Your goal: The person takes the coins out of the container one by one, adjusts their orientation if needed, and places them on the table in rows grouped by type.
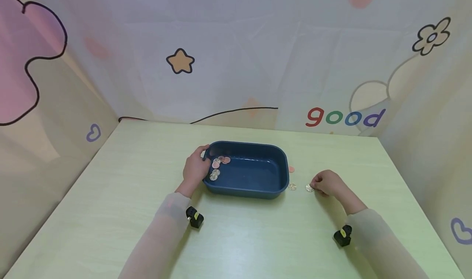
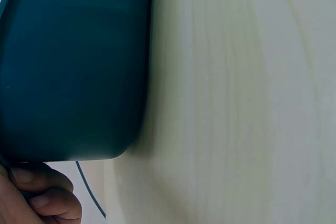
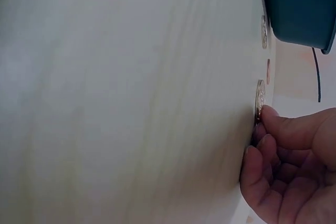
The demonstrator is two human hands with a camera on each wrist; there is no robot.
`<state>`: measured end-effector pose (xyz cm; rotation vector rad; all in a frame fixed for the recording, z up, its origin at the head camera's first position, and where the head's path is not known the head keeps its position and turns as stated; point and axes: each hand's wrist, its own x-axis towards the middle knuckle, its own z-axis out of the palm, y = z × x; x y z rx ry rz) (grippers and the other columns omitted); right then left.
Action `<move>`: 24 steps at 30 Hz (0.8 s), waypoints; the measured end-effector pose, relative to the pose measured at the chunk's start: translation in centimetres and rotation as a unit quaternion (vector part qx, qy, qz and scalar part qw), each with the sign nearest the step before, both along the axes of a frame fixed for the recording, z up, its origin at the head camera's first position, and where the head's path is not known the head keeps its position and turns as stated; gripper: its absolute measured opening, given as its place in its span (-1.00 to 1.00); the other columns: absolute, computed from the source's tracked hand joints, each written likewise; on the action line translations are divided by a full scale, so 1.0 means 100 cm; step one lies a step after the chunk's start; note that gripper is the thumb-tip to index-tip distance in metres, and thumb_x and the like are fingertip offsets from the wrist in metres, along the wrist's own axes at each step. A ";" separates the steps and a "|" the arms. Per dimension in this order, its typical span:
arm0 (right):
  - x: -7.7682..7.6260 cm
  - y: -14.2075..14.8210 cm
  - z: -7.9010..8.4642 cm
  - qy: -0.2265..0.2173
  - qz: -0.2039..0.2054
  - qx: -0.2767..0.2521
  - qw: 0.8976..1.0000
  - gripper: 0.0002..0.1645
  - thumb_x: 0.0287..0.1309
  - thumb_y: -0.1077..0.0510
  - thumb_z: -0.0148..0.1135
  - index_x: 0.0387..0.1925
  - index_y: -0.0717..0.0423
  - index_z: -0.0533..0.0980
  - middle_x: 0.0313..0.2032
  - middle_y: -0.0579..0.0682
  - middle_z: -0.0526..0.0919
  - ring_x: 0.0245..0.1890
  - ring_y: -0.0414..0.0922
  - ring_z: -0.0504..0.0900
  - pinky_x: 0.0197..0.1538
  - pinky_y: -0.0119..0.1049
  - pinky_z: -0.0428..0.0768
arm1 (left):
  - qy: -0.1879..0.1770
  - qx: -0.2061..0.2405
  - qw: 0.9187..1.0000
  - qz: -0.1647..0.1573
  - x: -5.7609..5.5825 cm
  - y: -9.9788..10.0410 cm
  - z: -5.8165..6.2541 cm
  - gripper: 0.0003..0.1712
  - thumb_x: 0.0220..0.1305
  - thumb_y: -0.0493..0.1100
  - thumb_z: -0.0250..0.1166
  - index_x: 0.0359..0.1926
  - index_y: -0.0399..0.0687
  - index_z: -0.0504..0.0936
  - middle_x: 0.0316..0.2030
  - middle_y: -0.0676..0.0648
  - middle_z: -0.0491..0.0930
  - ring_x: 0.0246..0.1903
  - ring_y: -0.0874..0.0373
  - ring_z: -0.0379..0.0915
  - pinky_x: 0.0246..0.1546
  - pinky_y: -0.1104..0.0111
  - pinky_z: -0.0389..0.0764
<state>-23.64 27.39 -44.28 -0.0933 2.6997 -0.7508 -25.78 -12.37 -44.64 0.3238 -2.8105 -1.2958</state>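
Observation:
My left hand [image 1: 195, 167] grips the left end of a dark blue rectangular basin [image 1: 250, 195], thumb over the rim and fingers outside, curled under the edge in the left wrist view. Several gold-coloured and copper-coloured coins [image 1: 215, 164] lie inside, toward the basin's left end. To the right of the basin, my right hand [image 1: 329, 183] pinches a gold-coloured coin [image 3: 260, 98] between thumb and fingertips, low at the table surface. Between that hand and the basin, another gold-coloured coin [image 1: 292, 187] and a copper-coloured coin [image 1: 291, 169] lie on the table.
The pale green table [image 1: 236, 238] extends around the basin on every side. Behind it hangs a printed curtain [image 1: 236, 66] with drawings and the word "good", and curtains also flank both sides. A small black camera [image 1: 195, 218] sits at my left wrist, another camera [image 1: 343, 235] at my right.

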 end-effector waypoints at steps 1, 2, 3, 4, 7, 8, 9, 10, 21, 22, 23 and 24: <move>0.000 0.000 0.000 0.003 0.000 0.003 1.000 -0.77 0.37 0.26 0.18 -0.34 0.38 0.64 -0.61 -0.12 0.49 -0.62 -0.25 0.41 -0.42 -0.35 0.43 | 0.000 -0.001 1.000 0.001 0.000 0.000 0.000 -0.34 0.32 -0.26 0.08 0.45 0.09 0.45 -0.70 0.09 0.20 -0.67 0.21 0.16 -0.63 0.40 0.11; 0.000 -0.001 -0.001 0.008 0.002 0.008 1.000 -0.77 0.36 0.26 0.18 -0.34 0.37 0.64 -0.63 -0.12 0.49 -0.63 -0.25 0.40 -0.42 -0.35 0.42 | -0.001 -0.001 1.000 0.003 0.000 0.000 0.000 -0.34 0.32 -0.26 0.08 0.45 0.09 0.45 -0.70 0.09 0.20 -0.66 0.20 0.16 -0.62 0.40 0.11; 0.000 -0.001 -0.001 0.013 0.004 0.010 1.000 -0.77 0.36 0.26 0.18 -0.35 0.37 0.64 -0.64 -0.12 0.48 -0.64 -0.25 0.39 -0.42 -0.34 0.41 | -0.003 -0.001 1.000 0.004 0.000 0.000 0.001 -0.34 0.32 -0.26 0.08 0.45 0.10 0.45 -0.69 0.08 0.20 -0.66 0.20 0.17 -0.62 0.40 0.11; 0.001 -0.001 -0.001 0.016 0.003 0.013 1.000 -0.77 0.36 0.26 0.19 -0.35 0.37 0.64 -0.65 -0.12 0.47 -0.64 -0.25 0.38 -0.42 -0.34 0.40 | -0.004 -0.001 1.000 0.005 0.000 0.000 0.001 -0.34 0.32 -0.25 0.08 0.45 0.10 0.45 -0.69 0.08 0.21 -0.65 0.20 0.17 -0.62 0.40 0.11; 0.002 -0.003 -0.002 0.022 -0.001 0.021 1.000 -0.77 0.36 0.25 0.20 -0.35 0.36 0.63 -0.66 -0.12 0.46 -0.64 -0.25 0.37 -0.41 -0.34 0.39 | -0.007 -0.003 1.000 0.004 0.000 0.000 0.001 -0.35 0.33 -0.25 0.08 0.45 0.11 0.44 -0.67 0.08 0.21 -0.65 0.19 0.17 -0.61 0.39 0.11; 0.003 -0.003 -0.002 0.023 -0.004 0.023 0.999 -0.78 0.36 0.26 0.20 -0.35 0.36 0.63 -0.65 -0.11 0.47 -0.64 -0.24 0.37 -0.40 -0.34 0.38 | -0.007 -0.003 1.000 0.003 0.000 0.001 0.001 -0.35 0.33 -0.25 0.08 0.45 0.11 0.44 -0.67 0.08 0.21 -0.65 0.20 0.17 -0.61 0.39 0.12; 0.003 -0.004 -0.002 0.026 -0.006 0.025 0.999 -0.78 0.36 0.26 0.21 -0.35 0.36 0.63 -0.64 -0.10 0.48 -0.62 -0.23 0.38 -0.40 -0.34 0.38 | -0.008 -0.003 1.000 0.002 0.000 0.001 0.001 -0.35 0.33 -0.25 0.08 0.45 0.11 0.44 -0.67 0.07 0.20 -0.65 0.20 0.17 -0.61 0.39 0.12; 0.003 -0.004 -0.002 0.028 -0.009 0.028 0.999 -0.78 0.35 0.26 0.21 -0.35 0.37 0.63 -0.62 -0.08 0.49 -0.61 -0.22 0.38 -0.39 -0.34 0.39 | -0.007 -0.002 1.000 0.002 0.000 0.001 0.001 -0.35 0.33 -0.25 0.08 0.45 0.11 0.44 -0.67 0.07 0.21 -0.64 0.20 0.17 -0.61 0.39 0.12; 0.005 -0.009 -0.002 0.062 -0.009 0.054 0.997 -0.77 0.34 0.24 0.22 -0.36 0.36 0.64 -0.45 0.10 0.63 -0.45 -0.11 0.48 -0.33 -0.32 0.41 | -0.006 0.002 1.000 0.002 -0.001 -0.001 0.001 -0.34 0.33 -0.25 0.09 0.46 0.09 0.44 -0.67 0.08 0.21 -0.64 0.20 0.17 -0.61 0.40 0.13; 0.005 -0.008 -0.003 0.058 -0.009 0.046 0.997 -0.77 0.34 0.25 0.21 -0.35 0.36 0.64 -0.49 0.07 0.62 -0.47 -0.13 0.47 -0.33 -0.32 0.41 | -0.005 0.001 1.000 0.000 0.000 0.000 0.001 -0.34 0.33 -0.26 0.09 0.45 0.09 0.44 -0.68 0.08 0.20 -0.65 0.20 0.17 -0.62 0.40 0.12; 0.006 -0.006 -0.003 0.049 -0.010 0.034 0.998 -0.77 0.35 0.25 0.20 -0.34 0.37 0.63 -0.51 0.04 0.60 -0.49 -0.15 0.47 -0.34 -0.32 0.43 | -0.003 0.000 1.000 -0.002 0.000 0.000 0.001 -0.34 0.32 -0.26 0.09 0.45 0.08 0.44 -0.69 0.08 0.20 -0.65 0.21 0.16 -0.62 0.40 0.12; 0.006 -0.004 -0.002 0.037 -0.012 0.018 0.999 -0.78 0.36 0.26 0.19 -0.32 0.39 0.62 -0.52 0.02 0.58 -0.49 -0.16 0.47 -0.35 -0.33 0.46 | -0.001 -0.001 1.000 -0.004 0.000 0.001 0.001 -0.34 0.32 -0.26 0.09 0.45 0.08 0.44 -0.69 0.09 0.19 -0.66 0.21 0.15 -0.62 0.40 0.12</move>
